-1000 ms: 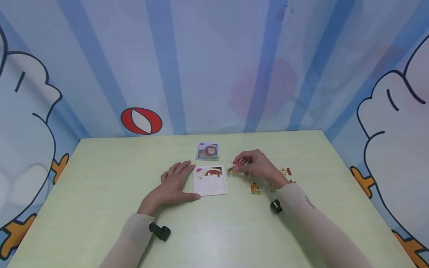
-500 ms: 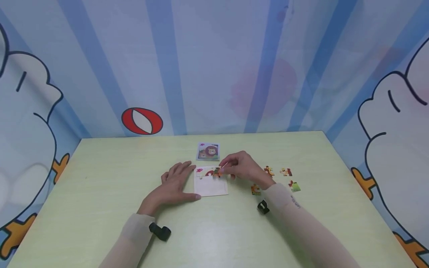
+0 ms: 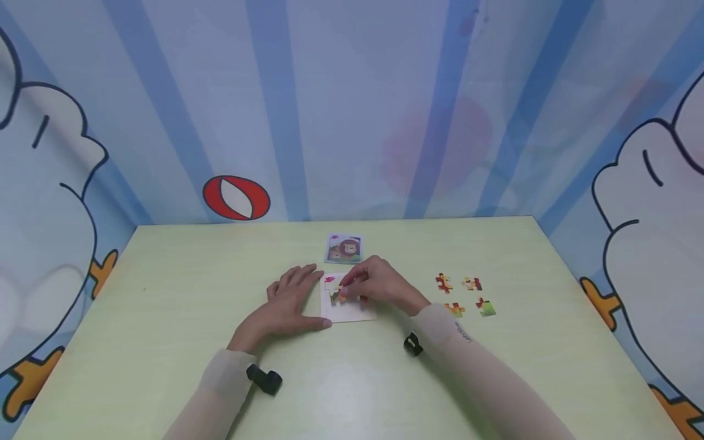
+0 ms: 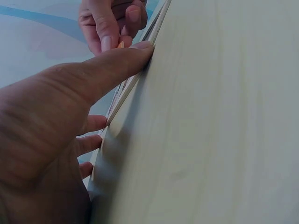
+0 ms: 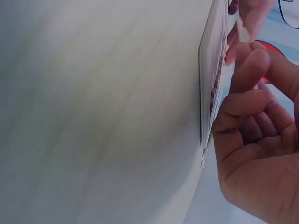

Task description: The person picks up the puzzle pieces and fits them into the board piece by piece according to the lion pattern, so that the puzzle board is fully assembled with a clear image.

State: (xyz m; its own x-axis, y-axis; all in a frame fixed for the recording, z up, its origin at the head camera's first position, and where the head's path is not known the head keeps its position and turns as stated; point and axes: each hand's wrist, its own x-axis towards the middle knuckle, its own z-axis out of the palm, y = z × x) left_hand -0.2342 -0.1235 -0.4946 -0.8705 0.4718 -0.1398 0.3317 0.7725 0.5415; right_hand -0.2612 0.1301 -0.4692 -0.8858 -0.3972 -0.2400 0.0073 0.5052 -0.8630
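A square white puzzle tray (image 3: 349, 314) lies flat on the table, with picture pieces along its upper part. My left hand (image 3: 282, 310) rests beside it with spread, fairly straight fingers at the left side. In the left wrist view, the thumb (image 4: 117, 65) touches the tray's edge. Over the tray's left half, my right hand (image 3: 379, 286) pinches a small colourful jigsaw piece (image 3: 335, 296) between thumb and fingertips. The right wrist view shows the other fingers curled in, and the piece appears there as a thin pale edge (image 5: 242, 30). The right hand covers part of the tray's picture.
Just behind the tray lies a lion picture card (image 3: 343, 249). Several loose jigsaw pieces, among them a red one (image 3: 443, 283) and a green one (image 3: 486, 307), lie on the table (image 3: 220, 269) to the right. A striped cloth backdrop (image 3: 352, 110) stands behind the table.
The right hand has moved left with the jigsaw piece, from the tray's right side to above its left half. The left hand has stayed at the tray's left edge.
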